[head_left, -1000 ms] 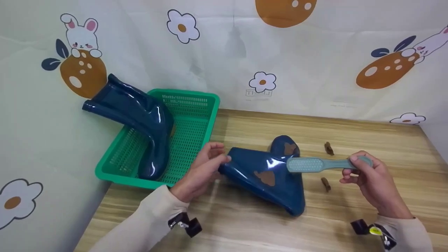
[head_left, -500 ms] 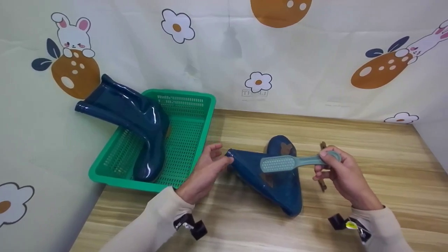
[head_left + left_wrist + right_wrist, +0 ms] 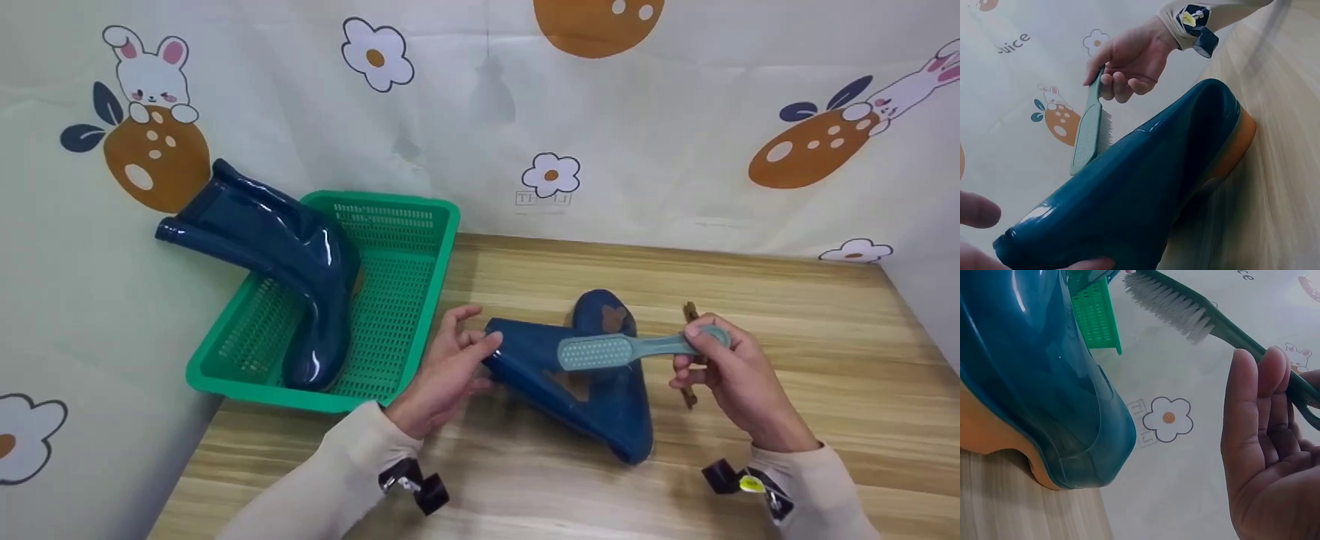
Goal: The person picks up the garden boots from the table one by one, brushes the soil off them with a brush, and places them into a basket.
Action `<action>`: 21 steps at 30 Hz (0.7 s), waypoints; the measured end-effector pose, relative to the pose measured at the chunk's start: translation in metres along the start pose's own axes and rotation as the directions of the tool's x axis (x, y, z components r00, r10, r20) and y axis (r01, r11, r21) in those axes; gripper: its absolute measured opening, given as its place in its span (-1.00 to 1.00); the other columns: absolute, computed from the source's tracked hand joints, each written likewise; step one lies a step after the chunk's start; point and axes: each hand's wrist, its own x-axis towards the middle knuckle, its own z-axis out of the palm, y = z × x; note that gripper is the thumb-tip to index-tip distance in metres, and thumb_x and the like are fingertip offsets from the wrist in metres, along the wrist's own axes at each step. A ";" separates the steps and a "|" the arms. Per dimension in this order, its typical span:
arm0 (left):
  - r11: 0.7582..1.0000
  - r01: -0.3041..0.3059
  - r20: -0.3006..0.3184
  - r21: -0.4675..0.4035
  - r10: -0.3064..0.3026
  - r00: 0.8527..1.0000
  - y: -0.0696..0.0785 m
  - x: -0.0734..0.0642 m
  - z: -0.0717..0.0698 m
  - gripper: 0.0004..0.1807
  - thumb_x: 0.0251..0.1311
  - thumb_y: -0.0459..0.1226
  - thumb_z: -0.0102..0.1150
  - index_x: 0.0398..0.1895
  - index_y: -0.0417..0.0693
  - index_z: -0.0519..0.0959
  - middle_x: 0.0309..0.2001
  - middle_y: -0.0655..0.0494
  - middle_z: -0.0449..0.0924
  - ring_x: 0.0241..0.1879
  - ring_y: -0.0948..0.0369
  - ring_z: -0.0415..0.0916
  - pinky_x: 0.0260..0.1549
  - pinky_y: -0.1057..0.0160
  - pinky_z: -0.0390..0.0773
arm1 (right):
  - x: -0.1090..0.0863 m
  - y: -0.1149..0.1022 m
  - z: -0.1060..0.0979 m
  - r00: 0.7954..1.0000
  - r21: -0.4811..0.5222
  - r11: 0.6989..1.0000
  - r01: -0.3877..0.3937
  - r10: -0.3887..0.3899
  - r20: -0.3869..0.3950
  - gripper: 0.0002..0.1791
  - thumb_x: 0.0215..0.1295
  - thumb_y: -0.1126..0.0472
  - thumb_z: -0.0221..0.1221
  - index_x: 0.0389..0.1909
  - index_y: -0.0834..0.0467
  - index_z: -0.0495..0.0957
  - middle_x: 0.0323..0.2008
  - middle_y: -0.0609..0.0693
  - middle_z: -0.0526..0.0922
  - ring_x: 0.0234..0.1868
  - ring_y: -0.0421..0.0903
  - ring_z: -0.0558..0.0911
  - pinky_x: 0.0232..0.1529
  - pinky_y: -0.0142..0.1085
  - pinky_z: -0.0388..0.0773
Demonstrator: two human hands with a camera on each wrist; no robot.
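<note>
A dark blue rain boot (image 3: 534, 346) with brown patches lies folded over on the wooden table, its toe pointing away. At the shaft's open end my left hand (image 3: 442, 375) holds the rim, thumb on top and index finger raised off it. My right hand (image 3: 739, 375) grips the looped handle of a green scrub brush (image 3: 600, 352) between thumb and fingers. White bristles (image 3: 1171, 306) face down, close over the shaft. In the left wrist view the boot's tan sole (image 3: 1235, 147) shows near the table.
A green plastic basket (image 3: 442, 277) stands at the left with a second blue rain boot (image 3: 300, 262) leaning in it. Brown crumbly pieces (image 3: 690, 308) lie on the table (image 3: 810, 322), partly behind my right hand. A printed wall covering (image 3: 645, 135) closes off the back.
My right hand has carried the brush leftward from over the boot's bend to over its shaft, then stayed there. My left hand keeps at the rim, its thumb shifting slightly.
</note>
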 end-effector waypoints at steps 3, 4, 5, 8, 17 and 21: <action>0.996 -0.088 0.011 -0.001 0.088 0.996 0.001 -0.001 0.001 -0.43 0.24 -0.42 0.03 0.26 -0.04 0.08 -0.39 0.09 0.32 -0.38 0.20 0.35 -0.52 0.26 0.42 | 0.002 0.000 0.004 1.000 -0.016 1.000 -0.013 0.013 0.005 -0.80 0.43 0.26 -0.07 -0.35 0.25 0.45 -0.58 0.05 0.55 -0.58 -0.15 0.58 -0.48 -0.21 0.62; 0.993 -0.115 0.017 -0.021 0.115 0.993 0.003 -0.001 0.002 -0.42 0.21 -0.45 0.02 0.26 -0.04 0.09 -0.42 0.10 0.30 -0.40 0.20 0.33 -0.54 0.29 0.38 | 0.003 0.000 0.006 1.000 -0.016 1.000 -0.016 0.016 0.008 -0.80 0.43 0.26 -0.07 -0.35 0.25 0.45 -0.58 0.05 0.55 -0.58 -0.15 0.57 -0.48 -0.21 0.62; 0.989 -0.140 0.026 -0.045 0.142 0.990 0.005 -0.002 0.003 -0.41 0.19 -0.48 0.00 0.27 -0.04 0.09 -0.44 0.10 0.29 -0.40 0.19 0.33 -0.53 0.31 0.39 | 0.004 0.001 0.008 1.000 -0.015 1.000 -0.021 0.021 0.007 -0.80 0.43 0.26 -0.07 -0.35 0.24 0.45 -0.57 0.05 0.55 -0.58 -0.16 0.57 -0.48 -0.20 0.62; 0.971 -0.206 0.048 -0.118 0.213 0.976 0.010 -0.004 0.004 -0.38 0.12 -0.55 -0.06 0.26 -0.06 0.11 -0.50 0.10 0.25 -0.43 0.17 0.31 -0.39 0.27 0.46 | 0.006 0.001 0.012 0.999 -0.006 0.999 -0.034 0.035 0.008 -0.81 0.44 0.23 -0.07 -0.34 0.22 0.42 -0.57 0.04 0.55 -0.57 -0.16 0.57 -0.49 -0.21 0.61; 0.962 -0.241 0.091 -0.126 0.253 0.963 0.018 -0.003 0.006 -0.39 0.10 -0.56 -0.09 0.25 -0.09 0.11 -0.50 0.08 0.25 -0.31 0.11 0.41 -0.16 0.04 0.54 | 0.001 0.002 0.008 0.995 -0.124 0.988 -0.095 0.091 -0.039 -0.70 0.42 0.09 -0.04 -0.26 0.30 0.28 -0.54 0.02 0.39 -0.49 -0.14 0.53 -0.35 -0.02 0.59; 0.961 -0.227 0.098 -0.157 0.244 0.965 0.018 -0.001 0.005 -0.39 0.09 -0.57 -0.06 0.24 -0.10 0.13 -0.47 0.06 0.25 -0.35 0.14 0.39 -0.22 0.10 0.55 | -0.005 0.000 -0.007 0.991 -0.165 0.979 -0.119 0.108 -0.079 -0.69 0.43 0.09 -0.06 -0.23 0.31 0.29 -0.53 0.01 0.39 -0.46 -0.15 0.53 -0.31 -0.01 0.57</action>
